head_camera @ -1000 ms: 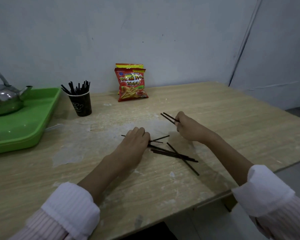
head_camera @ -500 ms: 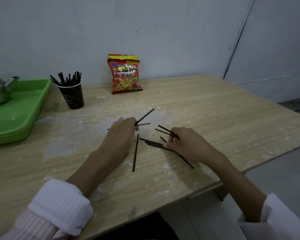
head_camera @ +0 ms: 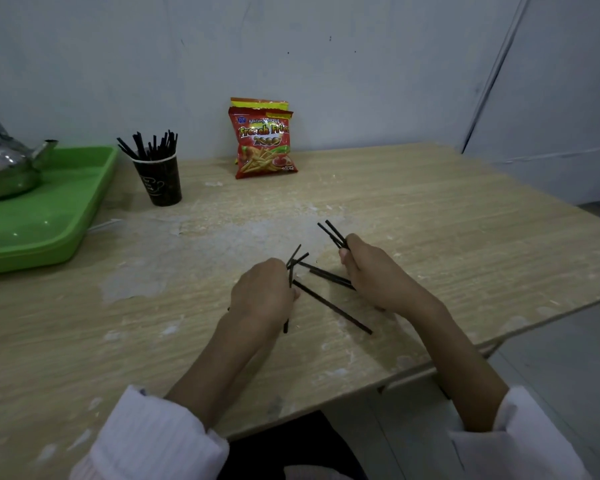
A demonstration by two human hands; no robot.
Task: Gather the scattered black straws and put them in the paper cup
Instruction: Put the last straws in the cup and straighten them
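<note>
On the pale wooden table, a few thin black straws lie loose mid-frame between the left hand and right hand, each pinching some more, while the dark paper cup upper left already holds many.

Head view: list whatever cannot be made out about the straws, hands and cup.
1. Left hand: its own back hides the fingers and how many straws it grips.
2. Right hand: covers the ends of the loose straws under it.
3. Paper cup: the standing straws overlap, too dark to count.
4. Kettle: cut by the left edge.
</note>
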